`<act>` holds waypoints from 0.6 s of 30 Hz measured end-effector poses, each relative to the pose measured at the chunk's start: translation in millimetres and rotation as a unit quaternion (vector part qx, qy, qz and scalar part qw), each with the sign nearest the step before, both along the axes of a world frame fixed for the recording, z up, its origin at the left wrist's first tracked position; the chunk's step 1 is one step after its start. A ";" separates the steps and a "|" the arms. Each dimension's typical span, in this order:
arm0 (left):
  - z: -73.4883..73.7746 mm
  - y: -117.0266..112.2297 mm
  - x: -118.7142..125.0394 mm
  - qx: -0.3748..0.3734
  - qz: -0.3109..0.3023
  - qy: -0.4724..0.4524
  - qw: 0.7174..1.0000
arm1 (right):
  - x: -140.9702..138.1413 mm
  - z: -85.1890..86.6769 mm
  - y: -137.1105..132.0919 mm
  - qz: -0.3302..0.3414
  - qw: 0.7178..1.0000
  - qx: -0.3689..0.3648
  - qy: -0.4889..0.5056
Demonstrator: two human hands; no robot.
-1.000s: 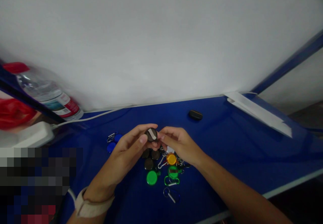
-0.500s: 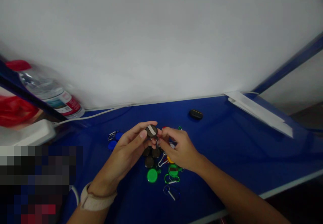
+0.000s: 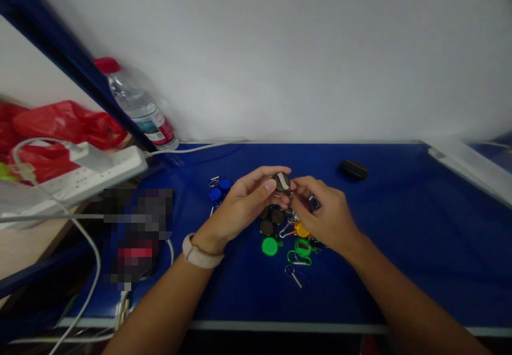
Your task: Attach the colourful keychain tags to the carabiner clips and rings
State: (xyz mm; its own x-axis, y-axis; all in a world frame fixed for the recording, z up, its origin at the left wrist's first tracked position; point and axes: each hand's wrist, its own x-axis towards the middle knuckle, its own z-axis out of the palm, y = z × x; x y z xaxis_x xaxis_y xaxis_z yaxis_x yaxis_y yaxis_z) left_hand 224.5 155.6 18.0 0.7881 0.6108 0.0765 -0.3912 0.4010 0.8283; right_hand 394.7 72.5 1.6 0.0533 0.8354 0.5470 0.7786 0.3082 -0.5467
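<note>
My left hand [image 3: 240,206] pinches a round dark badge reel [image 3: 281,182] with a pale stripe, holding it above the blue table [image 3: 400,237]. My right hand [image 3: 324,214] meets it from the right, fingers closed on the small metal clip hanging under the reel. Below both hands lies a pile of reels and clips: dark discs [image 3: 272,222], a green disc [image 3: 269,246], an orange disc [image 3: 301,230] and a green carabiner [image 3: 298,259]. Two blue reels [image 3: 218,190] lie to the left of my left hand.
A water bottle [image 3: 140,107] with a red cap stands at the back left beside a white power strip [image 3: 86,174] and red plastic bags [image 3: 60,128]. A small black case [image 3: 353,170] lies at the back right. A white strip [image 3: 472,168] runs along the right edge. Cables hang at the left.
The view has swung to the left, showing the power strip and red bags. Both hands stay together on the dark reel; my right hand's fingers have closed in under it.
</note>
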 end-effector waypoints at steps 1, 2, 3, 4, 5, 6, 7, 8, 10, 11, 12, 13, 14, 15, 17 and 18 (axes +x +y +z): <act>-0.5 0.4 -0.4 0.003 0.000 0.002 1.000 | 0.3 -0.8 -0.4 0.005 0.998 0.038 -0.046; -0.8 0.7 -0.8 0.006 -0.001 0.004 1.000 | 0.8 -1.5 -0.5 0.009 0.994 0.066 -0.084; -1.1 0.9 -1.2 0.010 -0.003 0.006 1.000 | 1.4 -1.8 -0.4 0.014 0.990 0.083 -0.111; -1.3 1.1 -1.6 0.014 -0.007 0.007 1.000 | 2.0 -1.8 -0.2 0.012 0.989 0.087 -0.121; -1.5 1.2 -1.9 0.017 -0.009 0.006 1.000 | 2.4 -1.4 0.1 0.002 0.991 0.079 -0.109; -1.6 1.3 -2.2 0.020 -0.011 0.002 1.000 | 2.6 -0.7 0.4 -0.012 0.995 0.057 -0.076; -1.9 1.4 -2.4 0.023 -0.010 0.000 1.000 | 2.6 0.1 0.6 -0.025 0.999 0.023 -0.026; -2.2 1.6 -2.5 0.028 -0.009 -0.001 1.000 | 2.4 1.0 0.8 -0.033 0.999 -0.017 0.031; -3.2 2.0 -2.8 0.037 -0.006 0.002 0.999 | 1.6 2.2 1.2 -0.034 0.988 -0.089 0.121; -3.9 2.3 -2.9 0.040 -0.007 0.005 0.999 | 1.1 2.3 1.4 -0.027 0.984 -0.110 0.136; -4.8 2.7 -3.0 0.042 -0.009 0.009 0.999 | 0.7 2.0 1.5 -0.024 0.985 -0.112 0.128; -5.8 3.0 -3.1 0.044 -0.011 0.011 0.999 | 0.4 1.4 1.7 -0.026 0.990 -0.095 0.101; -6.9 3.4 -3.1 0.048 -0.011 0.014 0.999 | 0.4 0.6 1.8 -0.030 0.996 -0.065 0.059; -8.1 3.8 -3.1 0.054 -0.009 0.020 0.998 | 0.5 -0.3 1.8 -0.032 0.999 -0.025 0.009; -10.0 4.7 -3.0 0.068 -0.003 0.034 0.997 | 0.9 -1.8 1.5 -0.030 0.994 0.059 -0.088; -10.6 5.1 -3.0 0.073 0.001 0.042 0.996 | 0.9 -2.2 1.1 -0.026 0.988 0.089 -0.125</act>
State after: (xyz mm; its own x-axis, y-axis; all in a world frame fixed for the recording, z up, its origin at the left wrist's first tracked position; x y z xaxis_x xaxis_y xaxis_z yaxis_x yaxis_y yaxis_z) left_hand 221.6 160.6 7.4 0.7946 0.5991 0.0981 -0.3188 0.2743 0.9072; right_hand 395.6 73.6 -0.7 -0.0619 0.7246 0.6864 0.8994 0.3387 -0.2764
